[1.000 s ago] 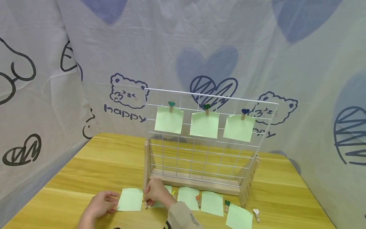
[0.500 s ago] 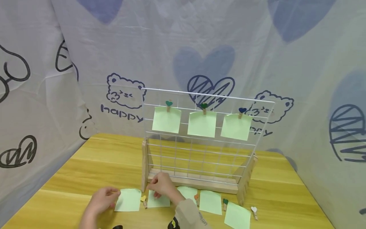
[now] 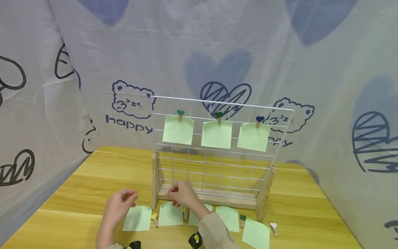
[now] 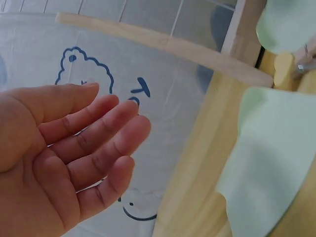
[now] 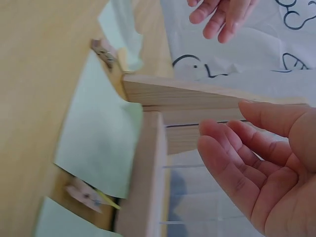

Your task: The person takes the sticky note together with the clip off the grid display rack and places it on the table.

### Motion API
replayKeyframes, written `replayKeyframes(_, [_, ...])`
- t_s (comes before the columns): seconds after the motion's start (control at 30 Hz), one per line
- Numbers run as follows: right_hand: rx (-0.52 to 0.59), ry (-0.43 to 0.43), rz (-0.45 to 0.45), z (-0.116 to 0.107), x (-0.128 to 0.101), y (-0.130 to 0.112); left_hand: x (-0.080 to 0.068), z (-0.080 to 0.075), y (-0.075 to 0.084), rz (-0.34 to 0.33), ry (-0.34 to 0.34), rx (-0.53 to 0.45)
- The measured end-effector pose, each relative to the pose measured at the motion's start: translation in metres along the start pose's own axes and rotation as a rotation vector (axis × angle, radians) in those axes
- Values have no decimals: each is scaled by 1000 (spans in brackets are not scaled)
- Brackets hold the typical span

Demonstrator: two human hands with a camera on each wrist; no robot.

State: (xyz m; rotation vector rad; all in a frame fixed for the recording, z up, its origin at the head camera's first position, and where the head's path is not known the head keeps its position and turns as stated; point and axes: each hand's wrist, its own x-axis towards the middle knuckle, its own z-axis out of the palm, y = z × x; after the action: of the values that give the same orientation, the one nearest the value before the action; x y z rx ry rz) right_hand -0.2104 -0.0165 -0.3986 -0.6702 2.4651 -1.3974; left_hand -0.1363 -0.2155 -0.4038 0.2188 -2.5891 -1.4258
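Observation:
My left hand (image 3: 119, 205) hovers above the left end of a row of pale green paper notes, near the leftmost note (image 3: 136, 219). Its fingers are loosely bent with nothing in them, as the left wrist view confirms. The right hand (image 3: 184, 194) is raised over the second note (image 3: 171, 214), before the rack's wooden base; the right wrist view shows its relaxed fingers holding nothing. Between those two notes lies a wooden clothespin with a yellow heart (image 3: 154, 219). Another yellow-topped clothespin (image 3: 185, 213) lies right of the second note. My right forearm partly covers the third note (image 3: 194, 218).
A white wire grid rack (image 3: 217, 160) stands on wooden feet. Three notes hang on it, including a middle note (image 3: 216, 135), each under a heart clothespin. Farther right lie a green-heart clothespin (image 3: 243, 220), a note (image 3: 256, 234) and a white-heart clothespin (image 3: 273, 228).
My right hand has left the yellow-heart clothespin between the first two notes and risen to the right. The left hand has lifted from beside the leftmost note. The head view has shifted slightly right.

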Motion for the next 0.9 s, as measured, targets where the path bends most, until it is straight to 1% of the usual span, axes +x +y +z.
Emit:
replayKeyframes(0.13, [-31,10,-12,-8,-1,-8,1,4,13,32,45,-15])
replayKeyframes(0.27, [-62,27,-18,-15,-3,-18,1,7,24,63,70,-34])
replayKeyframes(0.37, [-65,35,-42,-22,-4,-25,3,9,29,78,69,-61])
replayKeyframes(0.5, [-63,55,-104,-33,-5,-34,6,9,35,98,53,-80])
replayKeyframes(0.6, [-64,78,-139,-40,-6,-41,8,7,40,122,50,-72])
replayKeyframes(0.73, [-63,103,-153,-48,-9,-53,8,6,51,150,48,-44])
replayKeyframes(0.9, [-90,150,-175,-57,-11,-66,10,5,62,190,46,-9])
